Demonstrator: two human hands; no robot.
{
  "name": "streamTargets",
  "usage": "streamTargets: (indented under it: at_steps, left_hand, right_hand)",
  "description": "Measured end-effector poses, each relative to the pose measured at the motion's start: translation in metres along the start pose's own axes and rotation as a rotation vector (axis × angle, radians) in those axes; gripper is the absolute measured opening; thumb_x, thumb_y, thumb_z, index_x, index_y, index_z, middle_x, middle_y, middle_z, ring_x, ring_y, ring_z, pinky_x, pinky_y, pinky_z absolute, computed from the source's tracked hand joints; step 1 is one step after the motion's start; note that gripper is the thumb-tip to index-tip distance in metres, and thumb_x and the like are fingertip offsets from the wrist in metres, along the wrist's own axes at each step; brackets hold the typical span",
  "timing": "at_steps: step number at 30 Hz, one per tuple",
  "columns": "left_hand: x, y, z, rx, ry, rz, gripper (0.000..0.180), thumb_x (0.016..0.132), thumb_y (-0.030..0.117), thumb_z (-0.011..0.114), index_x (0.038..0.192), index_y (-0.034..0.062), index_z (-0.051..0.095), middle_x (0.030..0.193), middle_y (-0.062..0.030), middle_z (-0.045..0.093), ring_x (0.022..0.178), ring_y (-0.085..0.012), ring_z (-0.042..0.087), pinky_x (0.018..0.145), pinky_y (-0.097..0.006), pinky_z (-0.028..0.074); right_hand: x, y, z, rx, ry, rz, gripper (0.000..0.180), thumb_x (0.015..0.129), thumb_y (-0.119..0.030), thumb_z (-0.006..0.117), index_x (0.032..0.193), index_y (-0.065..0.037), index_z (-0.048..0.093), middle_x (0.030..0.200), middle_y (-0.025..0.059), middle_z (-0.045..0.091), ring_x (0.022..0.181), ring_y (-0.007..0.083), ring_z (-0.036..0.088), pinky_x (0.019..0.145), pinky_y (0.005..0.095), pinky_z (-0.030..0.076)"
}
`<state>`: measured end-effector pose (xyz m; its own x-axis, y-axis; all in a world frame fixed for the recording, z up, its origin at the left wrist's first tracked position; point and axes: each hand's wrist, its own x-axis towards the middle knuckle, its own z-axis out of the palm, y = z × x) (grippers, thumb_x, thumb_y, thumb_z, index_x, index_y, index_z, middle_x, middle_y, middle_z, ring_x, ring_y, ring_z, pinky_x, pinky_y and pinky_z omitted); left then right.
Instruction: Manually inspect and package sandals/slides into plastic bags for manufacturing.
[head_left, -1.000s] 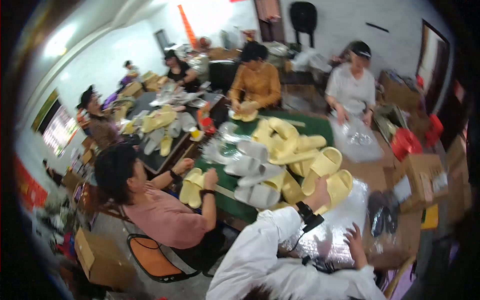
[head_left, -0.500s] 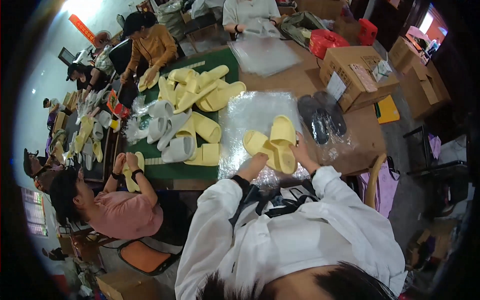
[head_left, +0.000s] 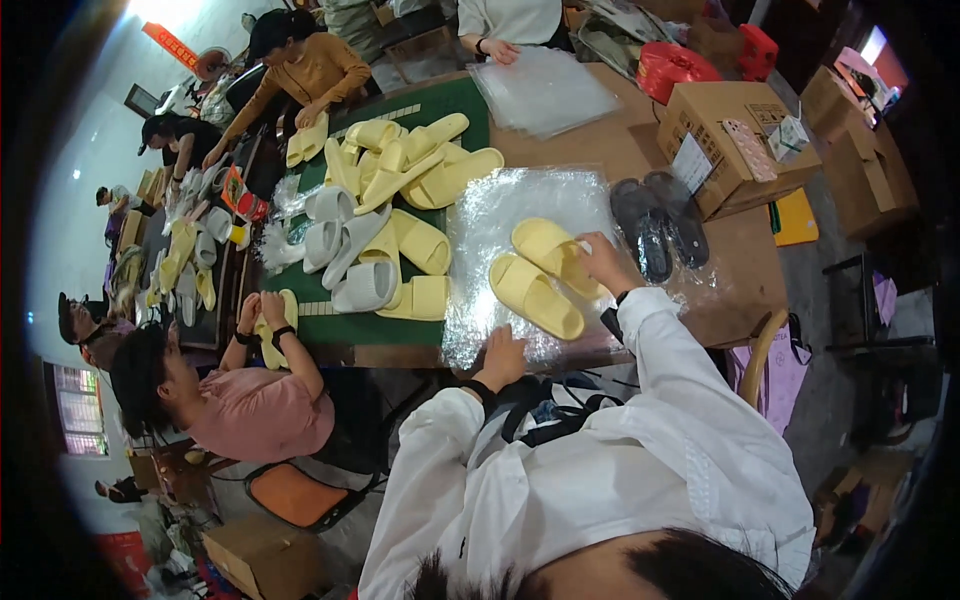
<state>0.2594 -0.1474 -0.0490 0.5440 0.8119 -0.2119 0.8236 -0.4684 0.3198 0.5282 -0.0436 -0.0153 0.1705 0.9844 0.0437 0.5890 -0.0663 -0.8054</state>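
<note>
Midway through a packing job, by the look of it, a worker in a white long-sleeved top leans over a wooden worktop (head_left: 640, 150) where a pair of pale yellow slippers (head_left: 545, 278) lies side by side on a sheet of clear crinkled plastic (head_left: 500, 220). The right hand (head_left: 603, 262) rests on the far slipper, fingers curled over its edge in a light grasp, while the left hand (head_left: 502, 357) presses flat and open on the near edge of the plastic, holding nothing. Judging from how things lie, the slippers have been set on the wrapping but not yet enclosed: the plastic is spread out beneath them, not folded over or sealed. Plenty appears left to do, since a heap of yellow slippers (head_left: 405, 160) and several white ones (head_left: 340, 235) sits on a green mat (head_left: 455, 105) just to the left. A pair of dark slippers (head_left: 660, 225) lies to the right of the sheet, partly under plastic, near a cardboard box (head_left: 740, 150); whether they are finished cannot be told. More clear bags (head_left: 545, 90) are stacked at the far end of the worktop. Other people work alongside, one in a pink top (head_left: 260, 410) handling a yellow slipper of their own.
</note>
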Motion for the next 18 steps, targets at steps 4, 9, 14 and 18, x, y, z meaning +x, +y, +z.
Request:
streamTargets:
  at_steps: [4,9,14,18]
  left_hand:
    - [0.012,-0.017,-0.006,0.105,-0.144,0.072,0.031,0.075,0.017,0.050,0.105,0.0136,0.058,0.126,-0.0272,0.033,0.116,-0.0433,0.031,0.097,-0.048,0.027]
    - [0.021,-0.019,-0.041,-0.273,-0.160,0.047,0.055,0.084,0.026,0.048,0.125,-0.0062,0.030,0.118,-0.0272,0.042,0.107,-0.0348,0.044,0.090,-0.037,0.036]
    - [0.014,-0.035,-0.027,0.378,-0.228,0.474,0.035,0.080,0.017,0.045,0.114,0.0185,0.052,0.130,-0.0163,0.037,0.096,-0.0267,0.052,0.076,-0.035,0.043]
    - [0.021,-0.041,-0.015,0.307,-0.146,0.479,0.031,0.077,0.017,0.047,0.104,0.0044,0.054,0.118,-0.0145,0.046,0.088,-0.0258,0.054,0.068,-0.037,0.045]
  right_hand:
    - [-0.014,-0.012,0.014,-0.397,-0.194,0.024,0.027,0.073,-0.026,0.059,0.096,-0.014,0.061,0.109,0.0162,0.050,0.099,0.0298,0.050,0.084,0.0393,0.041]
    - [-0.027,0.017,0.042,-0.339,-0.431,-0.087,0.034,0.068,-0.044,0.061,0.100,-0.031,0.062,0.137,0.0177,0.019,0.124,0.0420,0.017,0.100,0.0461,0.022]
    - [-0.029,-0.032,0.051,-0.525,-0.497,-0.046,0.037,0.071,-0.037,0.056,0.102,-0.018,0.061,0.134,0.0207,0.025,0.126,0.0394,0.018,0.100,0.0511,0.018]
    - [-0.026,-0.008,0.067,-0.696,-0.532,-0.144,0.033,0.071,-0.024,0.053,0.099,-0.008,0.060,0.122,0.0194,0.039,0.120,0.0349,0.030,0.097,0.0491,0.024]
